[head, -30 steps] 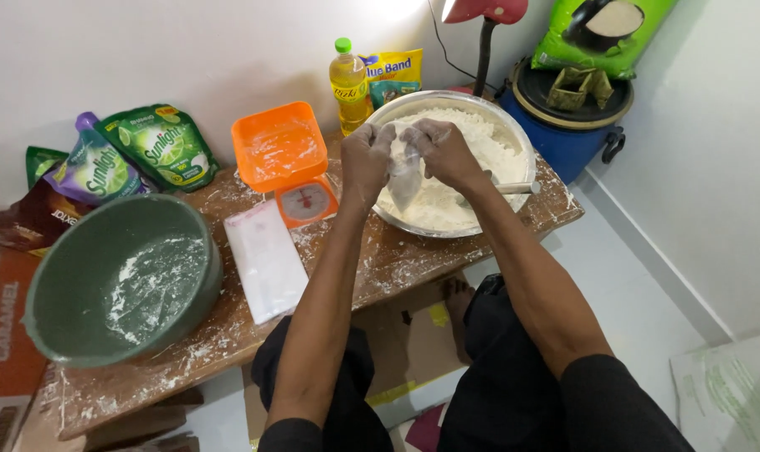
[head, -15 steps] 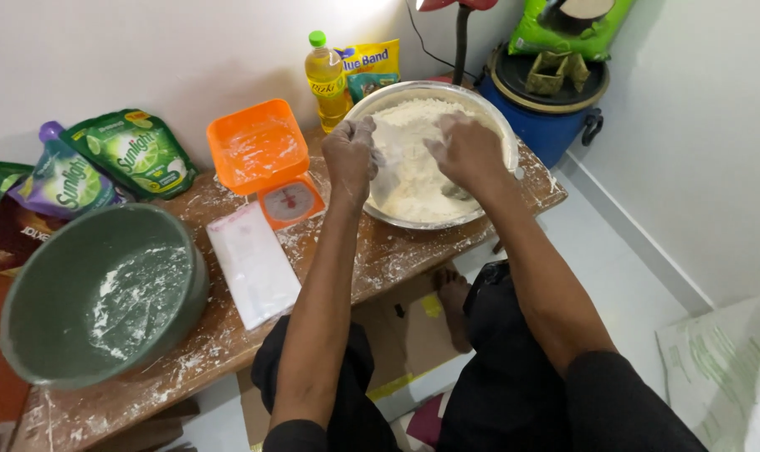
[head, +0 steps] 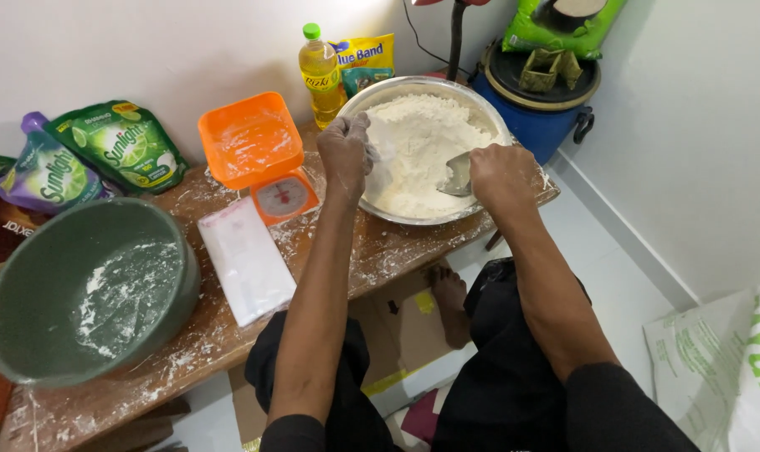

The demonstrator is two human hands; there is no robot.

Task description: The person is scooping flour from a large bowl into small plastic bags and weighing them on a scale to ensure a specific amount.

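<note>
White flour fills the round steel bowl at 12 o'clock on the table. Since the earlier frame, my right hand has drawn back from the heap to the bowl's 4 o'clock rim; its fingers are now clamped on a metal scoop, blade resting in the flour. My left hand remains at the 9 o'clock rim, fingers pinched together on a thin clear plastic bag. Both hands are powder-dusted.

Open tabletop before the steel bowl; orange scale and oil bottle crowding its left.
</note>
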